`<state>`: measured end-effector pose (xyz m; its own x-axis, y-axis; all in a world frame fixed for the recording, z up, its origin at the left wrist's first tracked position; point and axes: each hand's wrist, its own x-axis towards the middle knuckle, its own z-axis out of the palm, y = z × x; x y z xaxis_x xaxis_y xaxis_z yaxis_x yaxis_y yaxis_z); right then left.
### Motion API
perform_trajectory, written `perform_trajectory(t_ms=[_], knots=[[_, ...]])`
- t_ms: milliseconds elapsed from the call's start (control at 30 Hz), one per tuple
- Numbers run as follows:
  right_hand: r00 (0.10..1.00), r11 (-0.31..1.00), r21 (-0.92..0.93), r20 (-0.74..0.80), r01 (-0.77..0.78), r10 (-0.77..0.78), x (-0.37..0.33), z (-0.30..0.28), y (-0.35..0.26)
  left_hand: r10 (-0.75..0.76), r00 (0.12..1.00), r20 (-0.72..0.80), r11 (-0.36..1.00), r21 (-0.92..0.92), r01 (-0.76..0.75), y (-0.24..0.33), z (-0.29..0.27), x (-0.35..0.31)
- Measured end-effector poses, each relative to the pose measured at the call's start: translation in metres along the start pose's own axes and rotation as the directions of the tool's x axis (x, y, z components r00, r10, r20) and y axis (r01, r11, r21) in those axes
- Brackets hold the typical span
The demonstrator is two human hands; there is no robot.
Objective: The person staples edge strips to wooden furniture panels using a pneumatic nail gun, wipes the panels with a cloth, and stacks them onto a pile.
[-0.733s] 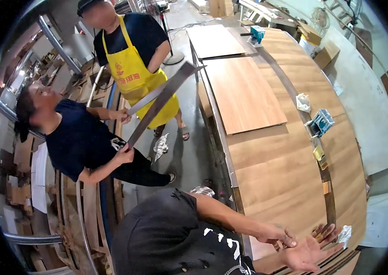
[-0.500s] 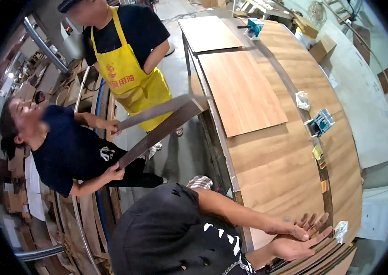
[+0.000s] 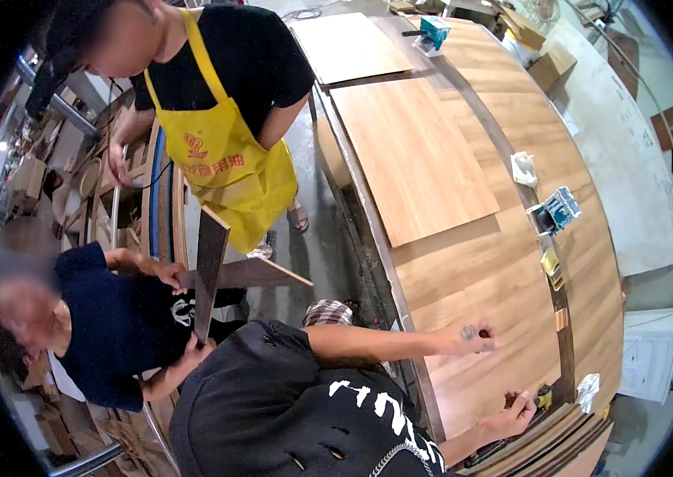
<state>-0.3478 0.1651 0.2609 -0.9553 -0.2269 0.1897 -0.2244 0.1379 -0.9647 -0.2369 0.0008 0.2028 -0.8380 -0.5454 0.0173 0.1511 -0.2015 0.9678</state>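
Closest in is a black shirt (image 3: 273,405) with white marks and a silver chain (image 3: 394,457). The right hand (image 3: 515,417) has bent fingers, and I cannot tell if it pinches a tiny thing or nothing. Just beside its fingers is a small yellow and black thing (image 3: 543,396), and by that hand a pile of thin boards (image 3: 543,447) shows its long edges. A white crumpled ball (image 3: 587,393) is near too. The left hand (image 3: 475,338) is curled over the big brown board (image 3: 503,306), and I cannot tell if it holds something or touches the wood. The big brown board lies flat in front of both hands, with a dark strip (image 3: 566,350) running along it. Up the strip sit a small orange block (image 3: 561,319), a yellow block (image 3: 551,266) and a blue-green box (image 3: 562,208). Off to the left, a person in a dark blue shirt (image 3: 106,326) grips two dark planks (image 3: 211,270), one in each hand. Farther up, a smaller wood board (image 3: 416,163) lies flat, near a person in a yellow apron (image 3: 221,159). Past it are a white board (image 3: 351,48) and another blue-green box (image 3: 434,33)
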Motion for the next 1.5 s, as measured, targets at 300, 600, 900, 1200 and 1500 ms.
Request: perform_trajectory(t_ms=[300, 600, 900, 1200, 1500], knots=[[0.991, 0.920, 0.380, 0.124, -0.098, 0.055, 0.029, -0.013, 0.027, -0.135, 0.978, -0.158, 0.988, -0.102, 0.120, -0.024, 0.018, 0.043], [0.961, 0.959, 0.169, 0.198, -0.229, 0.195, 0.047, -0.028, 0.052, -0.108, 0.913, -0.394, 0.972, 0.151, 0.180, -0.022, -0.039, 0.073], [0.863, 0.663, 0.567, 0.427, -0.488, 0.270, 0.049, 0.077, -0.005, 0.098, 0.931, -0.353, 0.989, 0.137, -0.052, 0.075, -0.118, 0.153], [0.774, 0.000, 0.818, 0.545, -0.576, -0.323, 0.050, 0.229, -0.033, 0.096, 0.989, -0.110, 0.952, 0.302, -0.059, 0.134, -0.215, 0.180], [0.833, 0.140, 0.857, 0.516, -0.497, -0.200, 0.025, 0.305, -0.067, 0.327, 0.855, 0.403, 0.890, 0.174, -0.422, 0.190, -0.206, 0.152]])
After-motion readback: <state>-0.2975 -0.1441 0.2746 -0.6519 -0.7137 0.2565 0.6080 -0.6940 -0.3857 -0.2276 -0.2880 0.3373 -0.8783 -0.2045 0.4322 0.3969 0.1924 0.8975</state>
